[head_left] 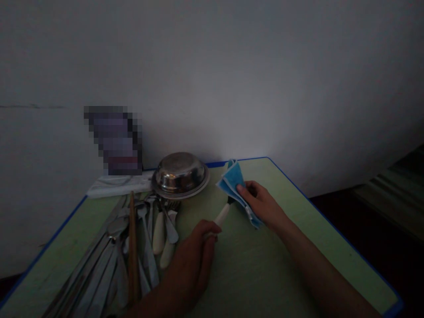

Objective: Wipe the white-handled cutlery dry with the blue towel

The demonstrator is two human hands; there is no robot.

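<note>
My left hand (200, 247) is closed round the pale handle of a white-handled utensil (222, 215), which points up and away to the right. The utensil's far end is hidden behind a folded blue cloth (234, 176) with white edges, so its kind does not show. My right hand (258, 201) pinches this cloth between thumb and fingers, wrapped against the utensil. Left of my left hand lie more white-handled pieces of cutlery (159, 234) and a fork (173, 206).
An overturned shiny metal bowl (180, 172) stands at the table's back. Many metal spoons (117, 226) and brown wooden chopsticks (133, 247) lie at the left. Behind them are a white flat packet (114, 184) and a blurred-out panel (115, 141). The green table (285, 269) has a blue edge and meets a wall.
</note>
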